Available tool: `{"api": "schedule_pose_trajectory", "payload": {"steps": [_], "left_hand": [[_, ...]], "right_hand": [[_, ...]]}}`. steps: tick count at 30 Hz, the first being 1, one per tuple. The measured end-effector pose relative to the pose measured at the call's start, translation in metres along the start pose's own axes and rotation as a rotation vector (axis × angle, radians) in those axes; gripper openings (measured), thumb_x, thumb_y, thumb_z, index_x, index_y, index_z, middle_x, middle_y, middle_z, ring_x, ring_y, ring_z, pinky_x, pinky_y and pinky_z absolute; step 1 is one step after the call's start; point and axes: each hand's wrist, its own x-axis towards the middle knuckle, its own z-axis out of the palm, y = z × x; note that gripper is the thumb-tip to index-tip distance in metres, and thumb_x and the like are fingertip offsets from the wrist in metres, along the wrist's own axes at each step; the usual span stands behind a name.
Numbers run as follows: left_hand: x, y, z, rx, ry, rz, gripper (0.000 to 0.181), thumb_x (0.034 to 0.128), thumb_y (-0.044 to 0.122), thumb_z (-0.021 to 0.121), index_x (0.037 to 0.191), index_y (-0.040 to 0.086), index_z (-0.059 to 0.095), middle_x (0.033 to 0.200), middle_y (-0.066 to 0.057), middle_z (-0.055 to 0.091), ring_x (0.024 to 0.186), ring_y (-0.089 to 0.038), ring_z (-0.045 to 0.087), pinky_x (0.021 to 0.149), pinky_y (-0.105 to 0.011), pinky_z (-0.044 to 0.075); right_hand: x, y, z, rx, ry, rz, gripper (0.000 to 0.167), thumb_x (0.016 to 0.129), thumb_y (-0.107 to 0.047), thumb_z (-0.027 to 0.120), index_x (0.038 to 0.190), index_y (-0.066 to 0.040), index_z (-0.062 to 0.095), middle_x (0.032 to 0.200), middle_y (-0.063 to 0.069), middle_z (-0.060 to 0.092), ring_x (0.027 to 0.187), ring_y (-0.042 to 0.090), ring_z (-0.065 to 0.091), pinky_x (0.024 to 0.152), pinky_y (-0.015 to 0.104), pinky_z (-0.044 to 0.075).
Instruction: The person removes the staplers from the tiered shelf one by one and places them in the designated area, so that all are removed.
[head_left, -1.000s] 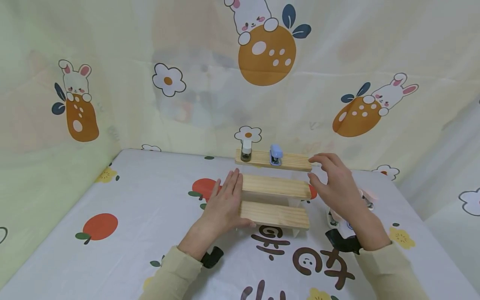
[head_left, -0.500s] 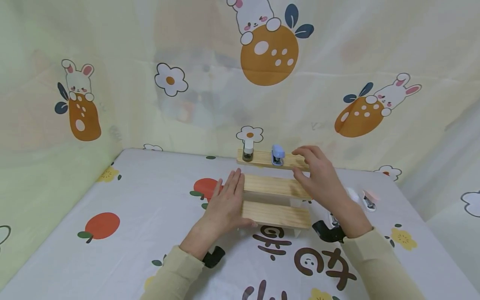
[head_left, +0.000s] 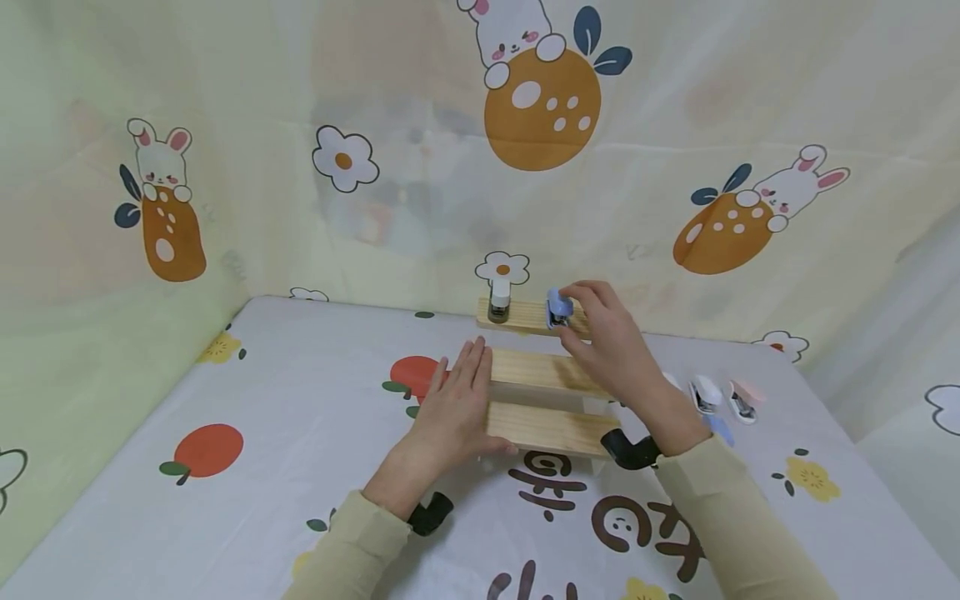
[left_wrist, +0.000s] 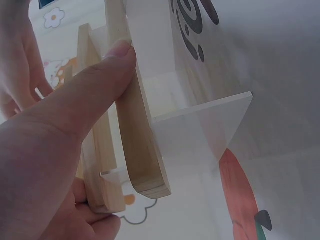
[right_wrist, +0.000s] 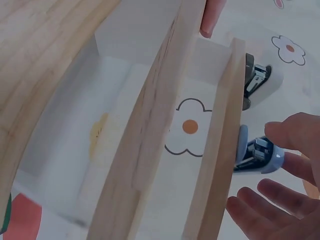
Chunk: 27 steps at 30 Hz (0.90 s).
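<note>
A three-tier stand with wooden steps (head_left: 551, 423) and clear side panels stands on the table. My left hand (head_left: 453, 408) rests flat against its left end; its thumb (left_wrist: 117, 60) lies on the front step in the left wrist view. On the top step sits a small blue mini stapler (head_left: 558, 309). My right hand (head_left: 609, 342) is around that stapler, thumb on the near side and index finger behind it, the other fingers loosely bent. Whether the thumb and finger press on it is hard to tell. A white-and-black mini stapler (head_left: 498, 302) stands left of it.
Right of the stand, a white stapler (head_left: 705, 393) and a pink one (head_left: 745, 402) lie on the table. A blue item (head_left: 718, 429) and another white item are partly hidden by my right wrist. A patterned curtain (head_left: 420, 208) hangs behind.
My right hand has moved left along the top step, from its right end to the blue stapler. The left hand has stayed at the stand's left end. The staplers stay where they were.
</note>
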Motion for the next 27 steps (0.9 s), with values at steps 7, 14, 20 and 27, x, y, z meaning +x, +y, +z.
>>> {"api": "schedule_pose_trajectory", "payload": {"steps": [7, 14, 20, 27], "left_hand": [[0.0, 0.0, -0.001, 0.014, -0.008, 0.003, 0.134, 0.061, 0.062, 0.087, 0.156, -0.002, 0.018, 0.166, -0.016, 0.016, 0.154, -0.029, 0.017, 0.125, -0.051, 0.018], [0.0, 0.0, -0.001, 0.024, -0.014, 0.0, 0.134, 0.0612, 0.063, 0.086, 0.156, -0.002, 0.017, 0.166, -0.015, 0.015, 0.154, -0.028, 0.017, 0.125, -0.051, 0.018], [0.0, 0.0, 0.0, 0.013, -0.012, 0.001, 0.134, 0.0609, 0.062, 0.086, 0.156, -0.002, 0.017, 0.166, -0.015, 0.015, 0.154, -0.029, 0.017, 0.125, -0.051, 0.018], [0.0, 0.0, 0.0, 0.014, -0.012, 0.003, 0.134, 0.0609, 0.063, 0.086, 0.156, -0.002, 0.018, 0.166, -0.016, 0.015, 0.154, -0.029, 0.017, 0.125, -0.051, 0.018]], "right_hand": [[0.005, 0.001, 0.009, 0.002, -0.023, 0.009, 0.044, 0.09, -0.005, 0.071, 0.129, 0.003, 0.055, 0.131, 0.022, 0.049, 0.109, 0.034, 0.059, 0.09, 0.049, 0.055], [0.006, -0.001, 0.014, 0.009, 0.008, 0.013, 0.041, 0.09, -0.004, 0.07, 0.127, 0.004, 0.055, 0.128, 0.023, 0.051, 0.108, 0.037, 0.06, 0.087, 0.049, 0.056], [0.007, -0.002, 0.017, -0.016, 0.025, 0.036, 0.039, 0.09, -0.003, 0.069, 0.126, 0.004, 0.055, 0.127, 0.023, 0.053, 0.11, 0.038, 0.06, 0.09, 0.051, 0.056], [0.007, -0.002, 0.019, -0.033, 0.042, 0.047, 0.039, 0.089, -0.001, 0.069, 0.125, 0.004, 0.054, 0.128, 0.023, 0.054, 0.111, 0.038, 0.061, 0.092, 0.051, 0.056]]}}
